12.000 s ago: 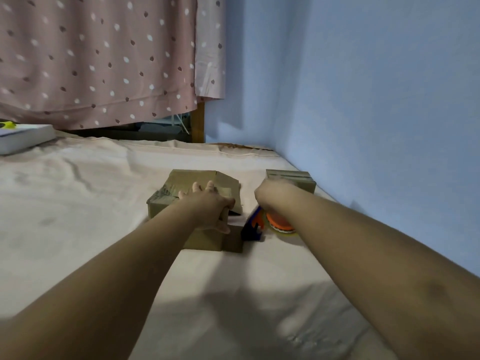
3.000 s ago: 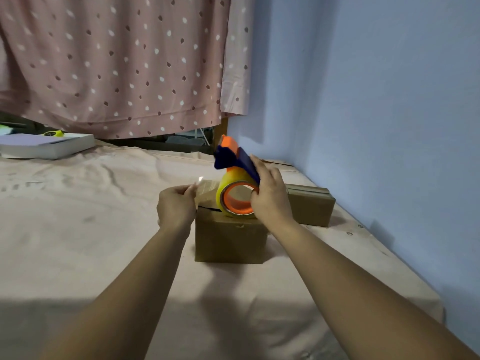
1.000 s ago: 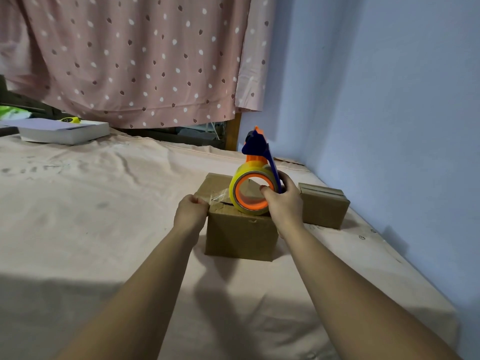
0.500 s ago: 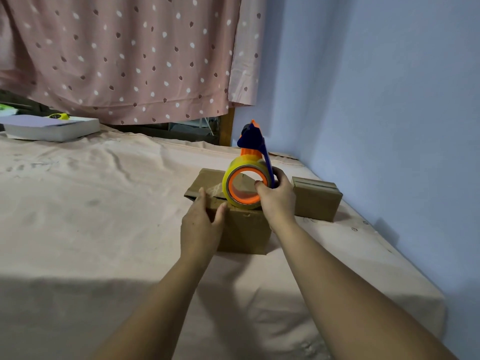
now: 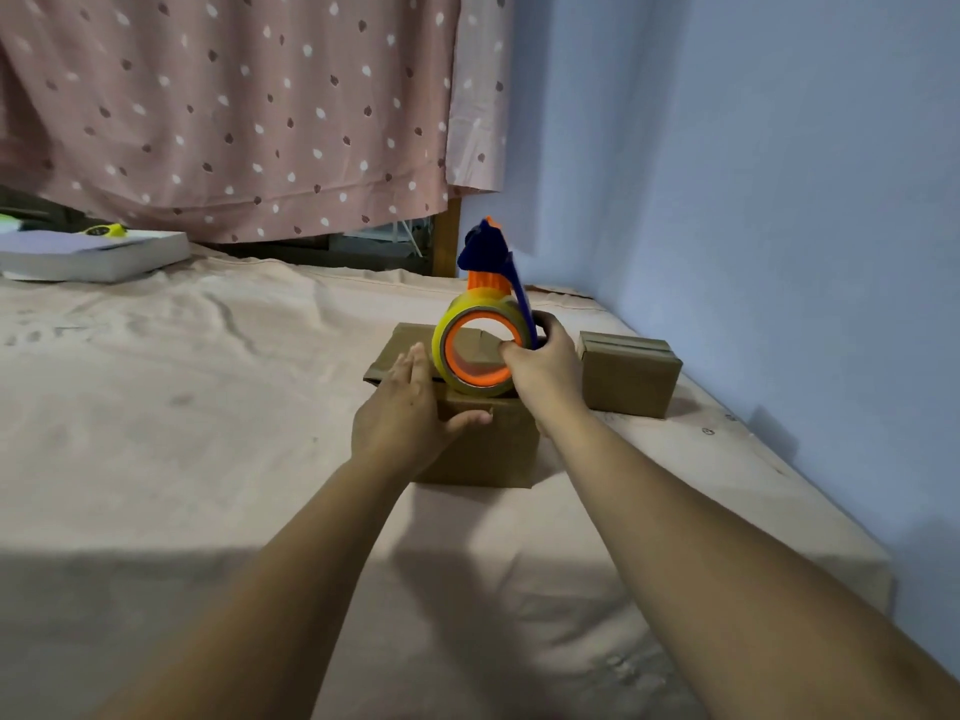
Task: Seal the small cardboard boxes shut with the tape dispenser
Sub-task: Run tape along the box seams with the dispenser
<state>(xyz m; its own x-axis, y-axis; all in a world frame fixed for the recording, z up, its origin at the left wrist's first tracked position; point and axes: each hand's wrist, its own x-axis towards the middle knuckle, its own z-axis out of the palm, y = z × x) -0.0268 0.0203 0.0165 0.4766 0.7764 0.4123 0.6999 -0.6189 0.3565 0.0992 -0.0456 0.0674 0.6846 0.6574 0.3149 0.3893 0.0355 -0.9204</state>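
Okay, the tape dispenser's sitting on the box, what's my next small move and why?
Probably draw the tape dispenser across the top of the box, away from your left hand. That hand lies flat on the near flap with its thumb on the front face, steadying the box, and your right hand grips the dispenser standing on the top.

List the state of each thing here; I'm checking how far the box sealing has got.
Near brown cardboard box: flaps down, taping unclear.
Blue-and-orange tape dispenser with yellow roll: upright on that box's top.
Left hand: fingers straight, pressing that box's top.
Right hand: gripping the dispenser.
Far brown cardboard box on the right: flaps closed, untouched, taping unclear.
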